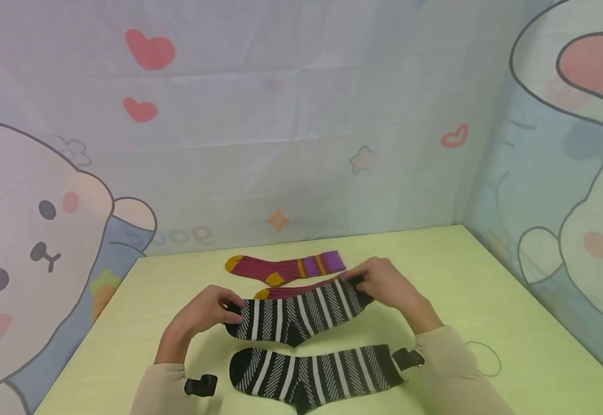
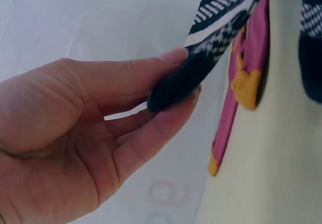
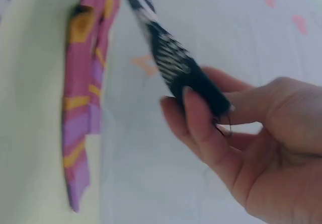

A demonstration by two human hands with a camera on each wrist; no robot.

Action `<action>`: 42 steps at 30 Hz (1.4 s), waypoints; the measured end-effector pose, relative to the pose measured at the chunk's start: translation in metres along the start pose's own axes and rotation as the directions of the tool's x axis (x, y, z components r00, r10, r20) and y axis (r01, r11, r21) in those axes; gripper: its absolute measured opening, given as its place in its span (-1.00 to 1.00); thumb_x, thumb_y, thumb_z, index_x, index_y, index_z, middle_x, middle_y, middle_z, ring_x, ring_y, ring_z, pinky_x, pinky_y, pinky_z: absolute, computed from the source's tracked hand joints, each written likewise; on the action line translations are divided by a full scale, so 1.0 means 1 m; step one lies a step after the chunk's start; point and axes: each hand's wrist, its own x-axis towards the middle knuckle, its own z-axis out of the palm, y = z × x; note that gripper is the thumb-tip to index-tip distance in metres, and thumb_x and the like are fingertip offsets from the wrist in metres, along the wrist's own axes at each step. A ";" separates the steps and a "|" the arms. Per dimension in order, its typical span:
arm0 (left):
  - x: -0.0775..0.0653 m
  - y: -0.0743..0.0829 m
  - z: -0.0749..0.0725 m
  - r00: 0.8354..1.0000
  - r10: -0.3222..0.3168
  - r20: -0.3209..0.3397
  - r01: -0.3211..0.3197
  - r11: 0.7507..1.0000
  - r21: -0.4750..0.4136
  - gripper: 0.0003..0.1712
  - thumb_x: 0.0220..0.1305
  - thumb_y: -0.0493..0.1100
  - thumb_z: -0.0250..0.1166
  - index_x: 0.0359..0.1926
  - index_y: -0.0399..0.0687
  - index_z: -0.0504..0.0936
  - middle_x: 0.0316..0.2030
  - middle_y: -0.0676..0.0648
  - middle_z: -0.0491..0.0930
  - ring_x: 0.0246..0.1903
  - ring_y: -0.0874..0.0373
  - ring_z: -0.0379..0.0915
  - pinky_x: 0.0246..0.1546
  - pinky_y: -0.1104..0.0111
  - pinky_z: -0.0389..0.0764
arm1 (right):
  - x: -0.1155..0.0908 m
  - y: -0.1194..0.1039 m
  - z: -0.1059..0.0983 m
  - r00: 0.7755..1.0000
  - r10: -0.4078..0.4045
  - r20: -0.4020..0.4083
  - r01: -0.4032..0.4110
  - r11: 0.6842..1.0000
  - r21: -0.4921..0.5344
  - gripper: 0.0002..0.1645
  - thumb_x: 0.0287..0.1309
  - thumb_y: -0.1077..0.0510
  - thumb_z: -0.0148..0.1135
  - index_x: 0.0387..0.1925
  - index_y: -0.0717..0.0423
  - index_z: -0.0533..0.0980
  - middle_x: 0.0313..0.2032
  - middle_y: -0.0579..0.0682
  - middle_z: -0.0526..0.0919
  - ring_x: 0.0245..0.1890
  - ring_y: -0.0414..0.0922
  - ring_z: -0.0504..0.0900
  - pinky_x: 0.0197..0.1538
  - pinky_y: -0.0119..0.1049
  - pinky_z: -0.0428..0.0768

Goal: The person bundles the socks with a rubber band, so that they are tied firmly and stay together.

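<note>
A black-and-white striped sock (image 1: 301, 311) is stretched between both hands, lifted above the table. My left hand (image 1: 209, 311) pinches its black toe end (image 2: 176, 85) between thumb and fingers. At the other end, my right hand (image 1: 384, 282) pinches the black cuff (image 3: 201, 90). A second striped sock (image 1: 317, 374) lies flat nearer the front, toe to the left. Behind the held sock lie two magenta socks with yellow heels and purple bands; the farther magenta sock (image 1: 285, 268) shows whole, while the nearer magenta sock (image 1: 280, 292) is mostly hidden by the held one.
The pale yellow table (image 1: 140, 323) meets a printed cloth backdrop (image 1: 291, 173) at its back edge, and cloth also hangs at the sides. A thin green loop (image 1: 499, 363) lies on the right, beside the right sleeve (image 1: 451, 369). Black straps circle both wrists.
</note>
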 end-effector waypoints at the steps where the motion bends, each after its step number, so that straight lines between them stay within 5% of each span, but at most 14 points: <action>1: -0.001 0.001 -0.001 1.000 0.008 0.016 -0.008 1.000 -0.010 -0.74 0.13 -0.37 0.46 -0.13 -0.32 0.71 -0.23 -0.10 0.64 -0.27 0.07 0.51 -0.19 0.20 0.64 | -0.002 -0.001 -0.004 1.000 0.002 0.027 -0.002 1.000 -0.001 -0.60 0.07 0.54 0.19 -0.15 0.16 0.75 -0.05 0.16 0.71 -0.17 -0.03 0.60 -0.23 -0.22 0.55; 7: -0.004 0.008 -0.004 0.993 0.036 0.114 -0.030 0.998 -0.058 -0.74 0.13 -0.34 0.47 -0.13 -0.30 0.70 -0.21 -0.10 0.63 -0.28 0.07 0.52 -0.22 0.24 0.65 | -0.014 -0.008 -0.023 0.988 -0.008 0.153 0.015 0.999 -0.045 -0.68 0.03 0.54 0.25 -0.26 0.20 0.75 -0.18 0.05 0.74 -0.08 -0.01 0.65 -0.11 -0.21 0.64; 18: -0.005 0.016 -0.002 0.941 0.089 0.325 -0.053 0.992 -0.116 -0.77 0.11 -0.33 0.49 -0.17 -0.24 0.72 -0.23 -0.05 0.67 -0.35 0.06 0.63 -0.23 0.24 0.65 | -0.039 -0.020 -0.033 0.921 0.180 0.345 -0.171 0.984 -0.058 -0.73 -0.06 0.56 0.33 -0.36 0.20 0.68 -0.32 0.01 0.67 -0.52 -0.10 0.65 -0.41 -0.21 0.67; 30: -0.009 0.017 0.005 0.898 0.054 0.438 -0.021 0.997 -0.080 -0.83 0.08 -0.42 0.48 -0.27 -0.20 0.71 -0.31 -0.05 0.65 -0.41 0.08 0.61 -0.33 0.23 0.67 | -0.035 -0.024 -0.013 0.834 0.262 0.486 -0.159 0.957 -0.242 -0.68 -0.13 0.53 0.43 -0.66 0.09 0.60 -0.62 -0.07 0.62 -0.69 -0.08 0.67 -0.42 -0.17 0.67; 42: -0.009 0.016 0.012 0.875 -0.045 0.483 0.051 0.999 0.000 -0.80 0.04 -0.46 0.48 -0.30 -0.20 0.70 -0.31 -0.03 0.66 -0.41 0.10 0.60 -0.28 0.20 0.70 | -0.032 -0.026 0.010 0.797 0.293 0.528 -0.123 0.934 -0.334 -0.67 -0.22 0.52 0.47 -0.70 0.09 0.57 -0.69 -0.08 0.62 -0.72 -0.12 0.65 -0.47 -0.23 0.65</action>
